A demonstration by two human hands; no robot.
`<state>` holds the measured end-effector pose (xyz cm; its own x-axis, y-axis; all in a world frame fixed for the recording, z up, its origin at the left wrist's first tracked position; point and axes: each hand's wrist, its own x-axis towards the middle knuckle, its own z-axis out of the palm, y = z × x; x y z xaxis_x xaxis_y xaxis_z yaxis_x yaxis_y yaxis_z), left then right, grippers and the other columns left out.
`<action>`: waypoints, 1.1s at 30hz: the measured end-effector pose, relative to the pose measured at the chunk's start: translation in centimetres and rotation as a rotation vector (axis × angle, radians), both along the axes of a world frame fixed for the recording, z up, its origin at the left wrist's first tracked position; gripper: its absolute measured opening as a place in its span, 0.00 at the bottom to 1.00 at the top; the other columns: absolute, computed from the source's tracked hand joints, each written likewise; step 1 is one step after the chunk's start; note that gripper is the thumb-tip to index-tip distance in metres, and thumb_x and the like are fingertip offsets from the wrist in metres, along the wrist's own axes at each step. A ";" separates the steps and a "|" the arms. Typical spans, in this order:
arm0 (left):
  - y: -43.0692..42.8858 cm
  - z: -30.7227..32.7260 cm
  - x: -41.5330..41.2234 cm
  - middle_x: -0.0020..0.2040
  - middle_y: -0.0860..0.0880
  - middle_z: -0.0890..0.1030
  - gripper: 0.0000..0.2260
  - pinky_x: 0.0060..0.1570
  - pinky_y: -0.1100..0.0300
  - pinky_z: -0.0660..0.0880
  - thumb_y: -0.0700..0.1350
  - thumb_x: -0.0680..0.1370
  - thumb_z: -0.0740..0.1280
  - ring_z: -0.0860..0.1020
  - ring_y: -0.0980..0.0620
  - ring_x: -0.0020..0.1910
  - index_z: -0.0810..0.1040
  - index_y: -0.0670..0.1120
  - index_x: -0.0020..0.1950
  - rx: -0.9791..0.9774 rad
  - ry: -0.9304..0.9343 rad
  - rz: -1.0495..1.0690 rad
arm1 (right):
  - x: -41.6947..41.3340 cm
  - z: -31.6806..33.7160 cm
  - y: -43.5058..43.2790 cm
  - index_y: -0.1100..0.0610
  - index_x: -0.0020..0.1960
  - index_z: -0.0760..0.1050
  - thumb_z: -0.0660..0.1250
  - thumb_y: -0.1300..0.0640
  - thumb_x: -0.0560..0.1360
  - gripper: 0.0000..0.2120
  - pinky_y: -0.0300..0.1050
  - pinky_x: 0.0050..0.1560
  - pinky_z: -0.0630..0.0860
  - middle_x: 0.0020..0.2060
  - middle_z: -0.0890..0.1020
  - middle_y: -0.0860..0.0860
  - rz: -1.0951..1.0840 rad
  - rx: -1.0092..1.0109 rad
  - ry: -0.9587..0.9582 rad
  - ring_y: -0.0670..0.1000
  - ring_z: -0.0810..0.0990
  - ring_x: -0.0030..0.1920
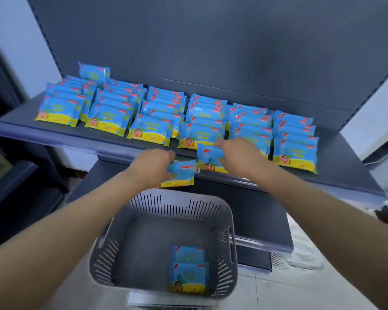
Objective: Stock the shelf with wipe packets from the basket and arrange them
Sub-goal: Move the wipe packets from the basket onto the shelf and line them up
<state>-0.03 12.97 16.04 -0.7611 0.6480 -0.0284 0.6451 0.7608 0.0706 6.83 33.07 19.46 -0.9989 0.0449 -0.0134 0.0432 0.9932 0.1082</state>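
Left hand (154,166): fingers curled round the left edge of one wipe packet, gripping it.
Left packet (182,174): blue and yellow, tilted, held just in front of and below the front lip of the shelf (345,157), above the basket (188,211). Its upper right corner is near the right packet (208,159).

Right hand (238,153): closed on the upper right part of a second packet, fingers over its top edge.
Right packet: printed face toward the camera, at the front of the shelf, just ahead of the fourth row. Whether its lower edge rests on the shelf cannot be told.

Shelf: dark grey, beyond both hands, spanning the view.
Rows (112,113): six files of the same packets, running front to back. Three lie beyond and left of the left hand. The fourth lies beyond the gap between the hands. The fifth is partly hidden behind the right hand, and the sixth is just right of it.
Single packet (94,71): upright at the far left rear, against the back panel (211,41).

Basket: grey, slotted walls, below the hands and between the forearms.
Basket packets (188,269): two, lying flat on its bottom, nearer the right forearm, one overlapping the other.
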 end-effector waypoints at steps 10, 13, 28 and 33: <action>4.5 4.1 -0.5 0.51 0.44 0.79 0.14 0.41 0.57 0.67 0.47 0.73 0.70 0.76 0.42 0.49 0.73 0.45 0.55 0.157 0.039 0.068 | -2.8 -0.1 9.1 0.50 0.70 0.65 0.59 0.61 0.77 0.23 0.52 0.55 0.73 0.62 0.76 0.56 -0.141 0.014 -0.062 0.60 0.74 0.61; 5.6 4.2 -0.7 0.51 0.45 0.79 0.14 0.40 0.59 0.65 0.48 0.73 0.70 0.76 0.43 0.50 0.73 0.45 0.55 0.146 0.049 0.091 | -3.6 -1.2 10.6 0.46 0.74 0.60 0.60 0.59 0.77 0.26 0.51 0.59 0.71 0.66 0.73 0.54 -0.121 0.019 -0.099 0.59 0.73 0.64; 9.2 4.1 -3.2 0.55 0.45 0.79 0.16 0.44 0.59 0.61 0.47 0.74 0.70 0.76 0.43 0.53 0.74 0.44 0.59 0.163 0.080 0.113 | -8.5 -3.0 12.8 0.58 0.69 0.61 0.64 0.65 0.71 0.28 0.53 0.61 0.64 0.63 0.68 0.58 -0.132 0.099 0.115 0.60 0.66 0.63; 9.6 3.6 -5.1 0.51 0.45 0.79 0.15 0.42 0.59 0.63 0.47 0.74 0.70 0.75 0.44 0.50 0.74 0.45 0.58 0.148 0.015 0.080 | -7.8 -3.3 12.5 0.56 0.69 0.62 0.64 0.63 0.71 0.28 0.53 0.61 0.63 0.63 0.68 0.57 -0.159 0.096 0.124 0.60 0.66 0.63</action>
